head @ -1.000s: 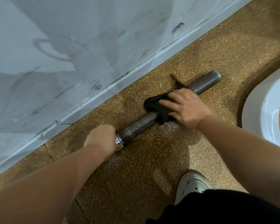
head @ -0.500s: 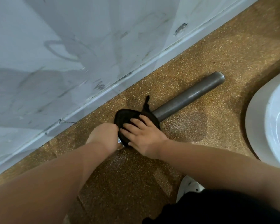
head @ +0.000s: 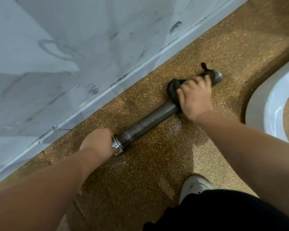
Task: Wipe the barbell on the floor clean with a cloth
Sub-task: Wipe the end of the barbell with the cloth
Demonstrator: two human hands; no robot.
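Barbell (head: 150, 121): on floor (head: 157, 172), centre frame, running diagonally toward upper right. Left hand (head: 97, 144): gripping bar's near end, steadying. Right hand (head: 194, 95): curled over bar near far end, pressing dark cloth (head: 173, 88). Advice: wrap cloth fully around, keep pressure firm, rotate bar to reach underside.

Barbell (head: 150, 120) on floor (head: 157, 164) beside wall (head: 73, 64)

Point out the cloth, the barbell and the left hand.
cloth (head: 173, 88), head view, on the dark bunched fabric left of the right hand's fingers.
barbell (head: 150, 121), head view, on the bare middle of the steel sleeve.
left hand (head: 98, 141), head view, on the back of the hand.
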